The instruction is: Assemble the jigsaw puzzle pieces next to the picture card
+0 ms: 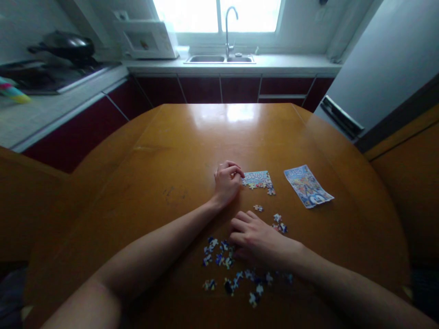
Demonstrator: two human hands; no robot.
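Observation:
A partly assembled jigsaw puzzle (256, 178) lies flat on the wooden table, with a joined strip running down its right side. My left hand (227, 182) is closed at the puzzle's left edge, its curled fingertips covering that end. Nearer to me, my right hand (252, 235) is bent low over the table among loose puzzle pieces (219, 258). Its fingers are drawn together, and their tips are hidden, so any piece in them is out of sight. One small joined bit (258, 208) sits between the puzzle and my right hand.
A creased picture sheet (308, 186) lies right of the puzzle. More loose pieces (280, 224) are beside my right wrist, and several (255, 294) lie toward the near edge. Beyond the table (192, 141) stand a sink (207, 59), a stove with a wok (70, 45) and a fridge (380, 68).

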